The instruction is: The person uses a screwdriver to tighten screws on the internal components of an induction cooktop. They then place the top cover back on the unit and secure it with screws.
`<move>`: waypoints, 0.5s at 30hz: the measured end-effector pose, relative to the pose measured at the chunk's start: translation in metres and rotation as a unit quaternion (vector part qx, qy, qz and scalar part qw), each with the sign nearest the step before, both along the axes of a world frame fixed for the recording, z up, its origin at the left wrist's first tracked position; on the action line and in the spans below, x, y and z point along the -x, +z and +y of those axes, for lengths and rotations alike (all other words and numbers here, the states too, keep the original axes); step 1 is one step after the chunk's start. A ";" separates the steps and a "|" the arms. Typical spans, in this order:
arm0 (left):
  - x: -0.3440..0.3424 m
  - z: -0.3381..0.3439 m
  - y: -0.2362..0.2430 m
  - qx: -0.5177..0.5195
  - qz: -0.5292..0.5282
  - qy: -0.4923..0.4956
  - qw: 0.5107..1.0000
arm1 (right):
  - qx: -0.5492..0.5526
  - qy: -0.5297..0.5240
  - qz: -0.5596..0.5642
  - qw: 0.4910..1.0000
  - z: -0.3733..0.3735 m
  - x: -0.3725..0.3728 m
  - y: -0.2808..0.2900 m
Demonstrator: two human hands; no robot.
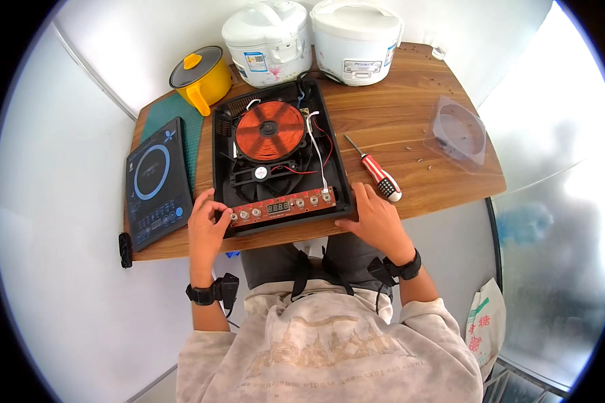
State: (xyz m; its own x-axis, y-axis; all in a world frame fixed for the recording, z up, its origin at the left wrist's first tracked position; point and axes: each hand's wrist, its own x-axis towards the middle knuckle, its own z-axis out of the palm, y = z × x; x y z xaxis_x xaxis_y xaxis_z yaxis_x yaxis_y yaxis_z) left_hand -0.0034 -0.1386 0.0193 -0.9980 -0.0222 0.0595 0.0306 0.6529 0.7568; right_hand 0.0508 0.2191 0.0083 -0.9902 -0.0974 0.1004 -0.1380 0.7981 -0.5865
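Gripping induction-cooker base lengthwise outward, control board nearest, in right fingers; cannot tell for left fingers. Worktop beneath, wall beyond.

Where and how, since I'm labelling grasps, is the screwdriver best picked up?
Probably around the thick handle of the screwdriver, with the right hand coming from the near side: it lies flat, handle end toward that hand, thin shaft pointing away leftward.

Beige printed sweatshirt, black wristbands
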 end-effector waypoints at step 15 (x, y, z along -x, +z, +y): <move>-0.004 0.002 0.009 0.017 -0.015 0.004 1.000 | 0.041 -0.206 0.107 0.972 0.009 -0.016 0.057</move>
